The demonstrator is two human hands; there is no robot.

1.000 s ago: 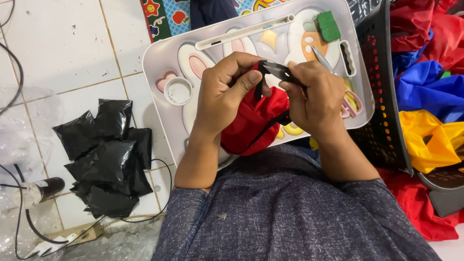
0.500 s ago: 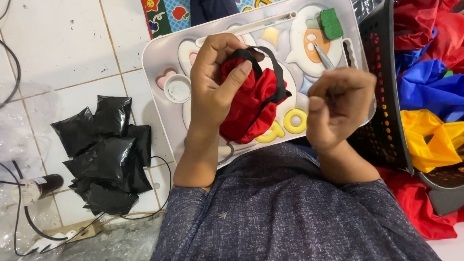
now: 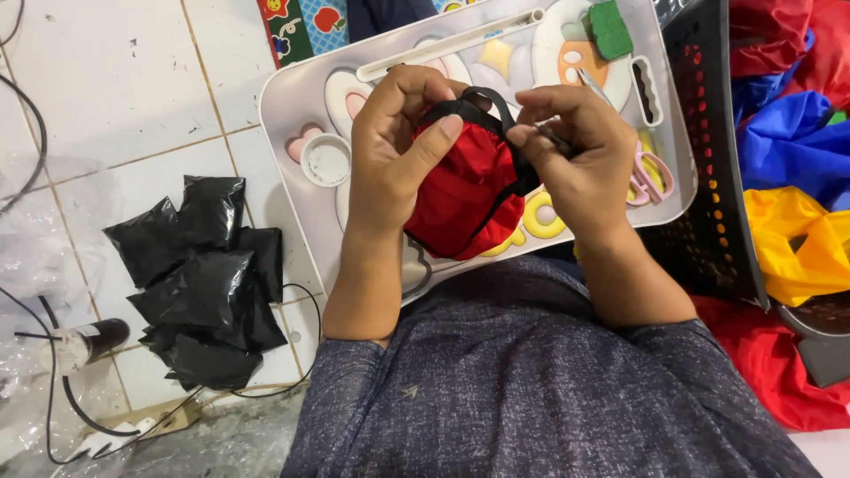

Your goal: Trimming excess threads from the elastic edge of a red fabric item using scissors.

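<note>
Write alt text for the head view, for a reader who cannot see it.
Two hands work a red fabric pouch with black trim over a white lap tray: the left hand grips it, the right hand pinches a thin metal tool at its black strap. Black packets lie on the tiled floor.

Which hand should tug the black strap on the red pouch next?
Probably the right hand: its fingertips already pinch the black strap at the top of the red pouch. The left hand is wrapped around the pouch, steadying it.
</note>
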